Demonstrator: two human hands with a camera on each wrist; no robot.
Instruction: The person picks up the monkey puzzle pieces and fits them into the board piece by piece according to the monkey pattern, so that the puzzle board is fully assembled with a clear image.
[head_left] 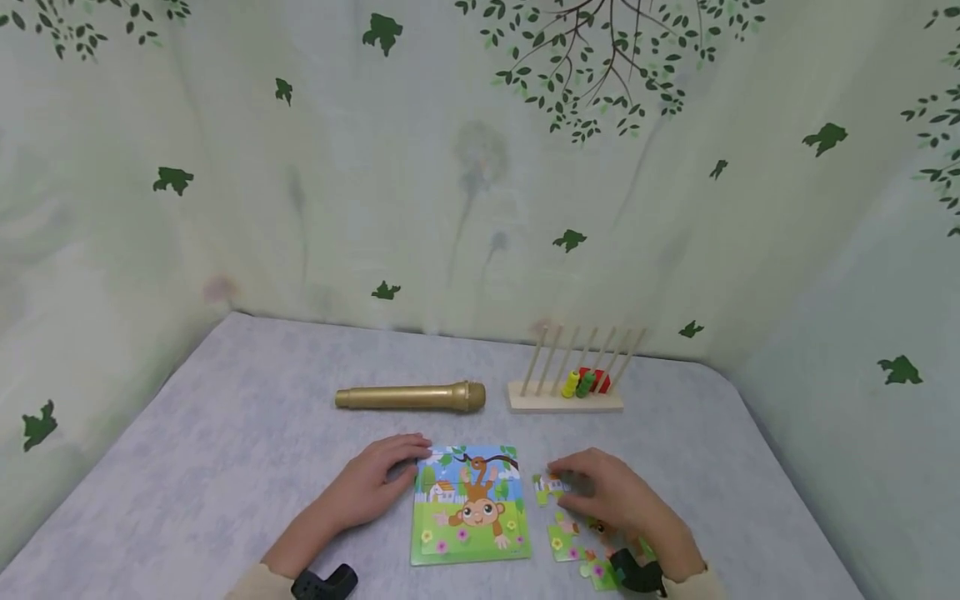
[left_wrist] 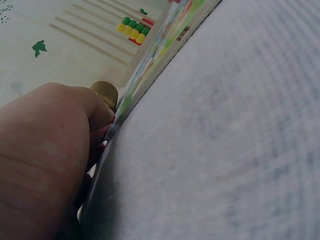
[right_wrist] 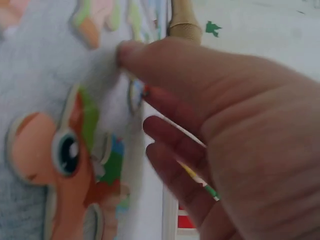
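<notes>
A square jigsaw board (head_left: 471, 505) with a picture of a hanging monkey lies flat on the table. My left hand (head_left: 381, 477) rests at its upper left, fingertips at the corner and thumb right at the side edge. To the right of the board, my right hand (head_left: 611, 492) is low over loose jigsaw pieces, its thumb and index finger apart. Near those fingertips lies a piece with little houses (head_left: 543, 490). A green flowered piece (head_left: 561, 543) is below it, and a monkey-face piece (right_wrist: 65, 150) shows in the right wrist view. The right hand partly hides several pieces.
Behind the board a gold microphone (head_left: 405, 397) lies sideways. At its right stands a wooden peg rack (head_left: 562, 404) with upright sticks and yellow, green and red beads. A leaf-printed cloth (head_left: 420, 167) hangs behind the table (head_left: 247, 400).
</notes>
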